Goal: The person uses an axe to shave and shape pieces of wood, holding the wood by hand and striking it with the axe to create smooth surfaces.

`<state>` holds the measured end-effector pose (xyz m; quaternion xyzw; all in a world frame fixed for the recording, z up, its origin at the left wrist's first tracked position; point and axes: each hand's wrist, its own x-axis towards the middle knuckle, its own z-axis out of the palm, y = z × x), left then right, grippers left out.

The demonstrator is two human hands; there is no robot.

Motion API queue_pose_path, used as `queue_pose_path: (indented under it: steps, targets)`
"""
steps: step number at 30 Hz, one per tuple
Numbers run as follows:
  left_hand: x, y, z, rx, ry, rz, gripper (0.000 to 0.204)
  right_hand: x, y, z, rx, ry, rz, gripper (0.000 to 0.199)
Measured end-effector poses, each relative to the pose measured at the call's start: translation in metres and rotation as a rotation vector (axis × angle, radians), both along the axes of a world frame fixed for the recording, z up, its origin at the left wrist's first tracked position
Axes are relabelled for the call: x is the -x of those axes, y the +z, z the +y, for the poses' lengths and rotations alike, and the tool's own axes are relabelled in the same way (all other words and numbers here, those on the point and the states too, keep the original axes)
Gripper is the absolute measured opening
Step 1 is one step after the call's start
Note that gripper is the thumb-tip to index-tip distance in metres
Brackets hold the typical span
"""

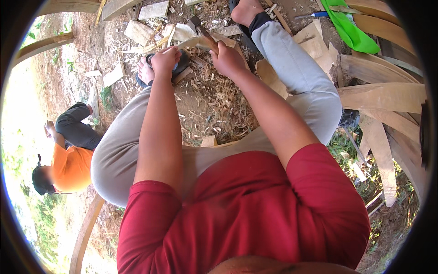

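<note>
Tool (204, 34) looks head-heavy; I'd hold its handle (210, 42) low, where the right hand (226, 59) clamps; left hand (164, 60) grips stiff-looking wood (190, 42).

From my remote seat I count one short-handled tool (208, 38), one pale wood piece (189, 43) at work, one green sheet (349, 26), one blue-handled implement (320, 14) and one co-worker (73, 168); curved planks (383, 97) overlap beyond tallying.

Glaring daylight whitens the brown dirt ground (194, 114) at its left edge; shade softens its middle; fisheye blackens corners.
</note>
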<state>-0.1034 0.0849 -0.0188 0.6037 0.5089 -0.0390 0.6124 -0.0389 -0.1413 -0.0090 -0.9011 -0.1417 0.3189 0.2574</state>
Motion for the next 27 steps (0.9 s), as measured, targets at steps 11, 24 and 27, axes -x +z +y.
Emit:
queue_pose_path:
  steps: [11,24,27]
  targets:
    - [0.004,-0.014,0.005,0.043,0.019,-0.004,0.032,-0.007,-0.013,-0.001,0.112,0.080,0.076,0.043]
    - [-0.017,0.019,-0.003,0.037,-0.032,-0.023,0.031,-0.019,-0.009,-0.011,-0.002,-0.100,0.016,0.042]
    - [-0.015,0.015,0.010,0.026,-0.090,-0.062,0.034,-0.022,0.012,-0.014,-0.054,-0.170,0.030,0.043]
